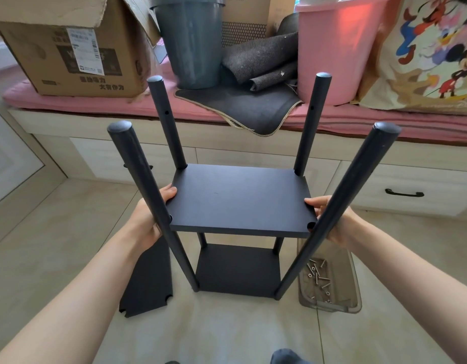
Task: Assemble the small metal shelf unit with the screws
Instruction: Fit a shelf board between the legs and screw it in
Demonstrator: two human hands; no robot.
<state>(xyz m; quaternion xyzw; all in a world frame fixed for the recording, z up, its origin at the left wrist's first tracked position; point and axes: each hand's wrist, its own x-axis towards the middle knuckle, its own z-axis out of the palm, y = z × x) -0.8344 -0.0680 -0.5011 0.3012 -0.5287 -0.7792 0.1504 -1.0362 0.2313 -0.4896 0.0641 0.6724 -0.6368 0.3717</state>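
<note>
While both forearms reach in from the bottom edge, the left hand (145,219) grips the left side of the middle shelf panel (240,199), thumb on top, fingers hidden beneath. The right hand (332,219) grips the panel's right side the same way, partly hidden behind the near right post (340,206). The shelf unit (237,269) stands upright on the tiled floor (227,332), its bottom panel (237,269) low between the four dark posts, which rise well above the held panel. A loose spare panel (148,279) lies flat on the floor just left of the unit. Just right of it sits a clear plastic tray (329,279) holding loose screws (319,277). Farther back, a pink cushioned bench (122,103) carries a cardboard box (69,53), a grey bucket (190,40), dark mats (253,101), a pink bin (334,48) and a cartoon-print bag (431,48).
</note>
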